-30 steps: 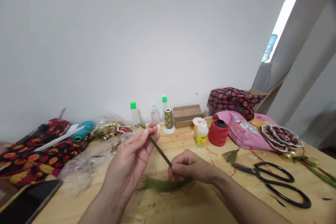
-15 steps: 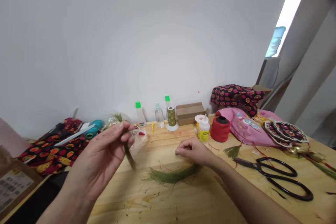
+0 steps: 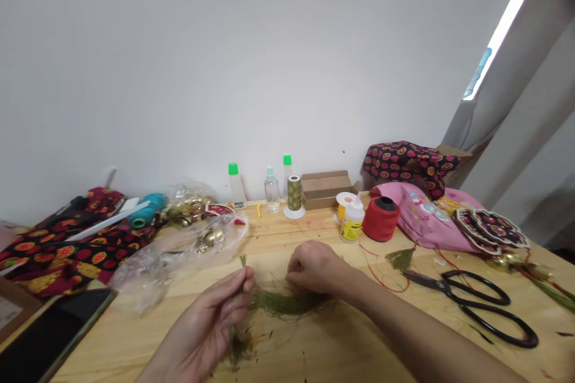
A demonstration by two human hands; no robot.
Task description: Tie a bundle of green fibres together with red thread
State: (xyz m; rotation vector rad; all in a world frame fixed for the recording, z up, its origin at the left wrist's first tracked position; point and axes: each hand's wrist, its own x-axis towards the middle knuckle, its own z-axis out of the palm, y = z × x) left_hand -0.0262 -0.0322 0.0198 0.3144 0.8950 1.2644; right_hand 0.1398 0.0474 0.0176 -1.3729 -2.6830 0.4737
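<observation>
Closed around a small bundle of green threads (image 3: 243, 260) is my left hand (image 3: 215, 317); the short end pokes up above the fingers and the longer end hangs below them. My right hand (image 3: 317, 266) is curled shut at the upper edge of a loose pile of green thread (image 3: 287, 304) on the table. Fine strands show by its fingertips, but what the fingers pinch, if anything, is hidden. To the right lie a green tassel (image 3: 399, 259) with a red cord and black-handled scissors (image 3: 449, 288), blades partly apart.
At the back stand a green thread spool (image 3: 293, 194), a glue bottle (image 3: 352, 222), a red thread cone (image 3: 381, 219) and an open cardboard box (image 3: 327, 190). On the left are a plastic bag (image 3: 153, 266) with brass bells, patterned fabric (image 3: 40, 251) and a phone (image 3: 54, 335).
My left hand has come down and right with its bundle, close beside the loose thread pile. The right hand has shifted slightly left and down. The view has tilted, showing the phone and plastic bag.
</observation>
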